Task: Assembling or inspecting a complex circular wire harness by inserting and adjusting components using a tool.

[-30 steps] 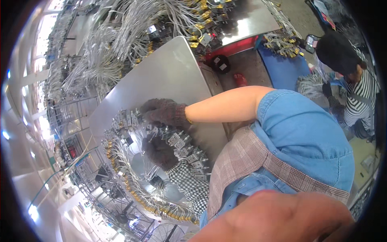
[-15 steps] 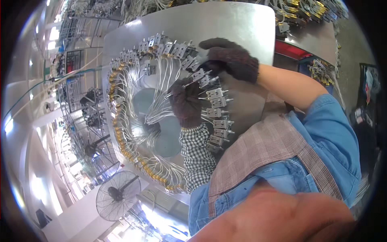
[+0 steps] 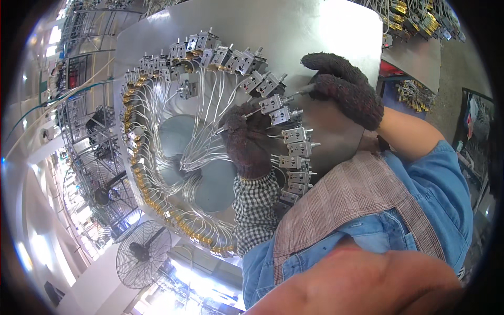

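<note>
Over metal table (image 3: pixel 325 31), both gloved hands pinch 1 small switch unit (image 3: pixel 273 103).

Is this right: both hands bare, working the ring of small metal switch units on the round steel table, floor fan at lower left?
Not quite. The head view shows both hands in dark knit gloves, not bare: the left hand inside the ring of switch units, the right hand at its outer edge. The round steel table and floor fan are as stated.

- A factory assembly hall is shown.
- Small metal switch units (image 3: pixel 286 135) are wired in a ring on a steel table (image 3: pixel 315 42).
- Big standing fans (image 3: pixel 140 254) are seen.
</note>
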A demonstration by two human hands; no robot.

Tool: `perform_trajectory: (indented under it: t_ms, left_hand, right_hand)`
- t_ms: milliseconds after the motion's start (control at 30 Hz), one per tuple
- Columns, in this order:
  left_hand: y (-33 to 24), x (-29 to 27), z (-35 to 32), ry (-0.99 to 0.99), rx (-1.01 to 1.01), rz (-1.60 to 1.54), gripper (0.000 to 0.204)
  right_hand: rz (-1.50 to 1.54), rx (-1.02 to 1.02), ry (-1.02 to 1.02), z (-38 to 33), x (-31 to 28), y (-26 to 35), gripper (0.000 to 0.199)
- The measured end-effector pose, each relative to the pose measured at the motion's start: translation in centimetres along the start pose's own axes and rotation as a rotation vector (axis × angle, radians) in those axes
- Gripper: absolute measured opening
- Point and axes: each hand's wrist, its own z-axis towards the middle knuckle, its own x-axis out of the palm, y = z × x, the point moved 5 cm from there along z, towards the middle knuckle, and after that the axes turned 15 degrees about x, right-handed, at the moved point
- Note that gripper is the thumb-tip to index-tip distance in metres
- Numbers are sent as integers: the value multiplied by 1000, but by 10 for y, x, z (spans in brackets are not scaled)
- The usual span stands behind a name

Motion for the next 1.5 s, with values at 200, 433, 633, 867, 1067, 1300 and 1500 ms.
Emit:
perform_trajectory:
  t_ms: [200,433,633,867,1067,1300,1500]
  left_hand:
    - [1,-6,0,-28,59,41,31]
    - [2,-19,-2,-95,84,159,32]
    - [5,-27,-1,-179,67,233,32]
    - [0,-20,-3,-295,58,353,33]
    - [3,-25,2,-179,69,291,32]
    - [3,-17,3,-145,64,228,30]
    - [4,-23,5,-126,61,231,30]
  right_hand:
    - [-144,10,11,3,6,-1,35]
    - [-197,-2,30,-3,8,3,32]
    - [-153,6,16,-4,5,-2,32]
    - [-433,-324,18,-5,8,8,31]
    - [-413,-92,-71,-6,8,5,30]
    - [-589,-378,-32,-5,10,14,28]
    - [-490,-403,-99,-7,14,17,29]
